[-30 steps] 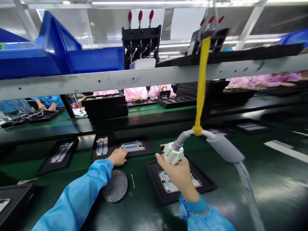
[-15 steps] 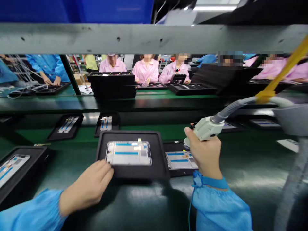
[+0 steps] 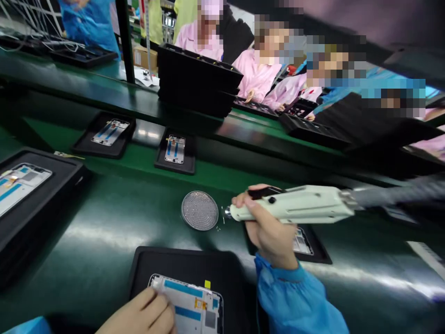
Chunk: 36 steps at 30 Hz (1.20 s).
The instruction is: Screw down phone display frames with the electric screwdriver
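My right hand [image 3: 269, 232] is closed round a pale green electric screwdriver [image 3: 295, 209] that lies level, its tip pointing left toward a round metal screw dish [image 3: 200, 210]. My left hand [image 3: 142, 315] sits at the bottom edge, fingers curled on the left end of a phone frame [image 3: 189, 306] lying in a black tray [image 3: 187, 269] in front of me. Under my right hand is a second black tray [image 3: 313, 248] with another phone frame.
Black trays with phone frames lie on the green belt [image 3: 139, 160] at the far left [image 3: 109, 132] and middle [image 3: 175, 148]; another tray [image 3: 31, 195] is at my left. A stack of black trays [image 3: 198, 79] stands behind. People in pink and blue coats work across the line.
The view has tilted down. The tray with the phone frame has come toward me with my left hand. My right hand has swung the screwdriver to lie level near the screw dish.
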Available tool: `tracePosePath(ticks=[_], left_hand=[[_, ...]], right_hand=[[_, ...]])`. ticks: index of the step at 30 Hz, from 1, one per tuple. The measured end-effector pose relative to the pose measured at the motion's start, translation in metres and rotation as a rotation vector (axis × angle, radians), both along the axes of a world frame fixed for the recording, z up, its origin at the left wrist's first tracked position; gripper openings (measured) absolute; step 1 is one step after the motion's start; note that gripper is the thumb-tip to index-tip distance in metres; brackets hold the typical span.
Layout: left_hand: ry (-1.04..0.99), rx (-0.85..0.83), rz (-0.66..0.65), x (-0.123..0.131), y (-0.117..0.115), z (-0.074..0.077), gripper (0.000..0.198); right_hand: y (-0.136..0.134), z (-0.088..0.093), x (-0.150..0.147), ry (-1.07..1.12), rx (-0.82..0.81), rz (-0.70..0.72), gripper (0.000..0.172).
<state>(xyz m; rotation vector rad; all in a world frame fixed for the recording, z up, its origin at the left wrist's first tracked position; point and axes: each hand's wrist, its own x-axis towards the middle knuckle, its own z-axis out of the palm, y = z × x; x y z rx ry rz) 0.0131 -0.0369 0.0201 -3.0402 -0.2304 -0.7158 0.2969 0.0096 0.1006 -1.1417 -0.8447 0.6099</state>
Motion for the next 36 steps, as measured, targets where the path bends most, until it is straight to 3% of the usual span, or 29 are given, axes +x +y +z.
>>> tracePosePath(ticks=[3,9,22,36], left_hand=[[0.093,0.022,-0.018,0.013,0.024,0.014,0.016],[0.072,-0.052,0.007,0.014,0.030,-0.003,0.021],[0.057,-0.092,0.009,0.013,0.024,-0.014,0.021],[0.074,-0.104,0.021,0.013,0.023,-0.009,0.018]], right_hand=[[0.030,-0.015,-0.017,-0.010,-0.037,0.034,0.023],[0.065,-0.043,-0.035,-0.042,-0.086,0.058,0.024],[0.069,-0.053,-0.040,-0.075,-0.131,0.038,0.023],[0.072,-0.061,-0.041,-0.060,-0.149,0.033,0.025]])
